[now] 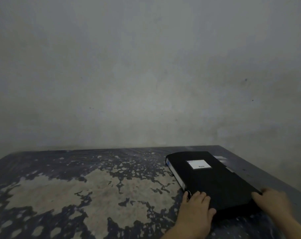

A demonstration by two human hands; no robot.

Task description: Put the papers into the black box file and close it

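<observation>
A black box file (215, 180) lies flat and shut on the right side of the table, with a white label on its cover and a metal finger ring at its near left corner. My left hand (196, 211) rests on the file's near left corner, fingers spread over the cover and edge. My right hand (272, 200) grips the near right corner. A thin pale edge, perhaps paper, shows along the file's far right side. No loose papers are in view.
The table (77, 187) has a dark top with large worn pale patches. It stands against a bare grey wall (146, 75). The table's right edge runs diagonally just beyond the file.
</observation>
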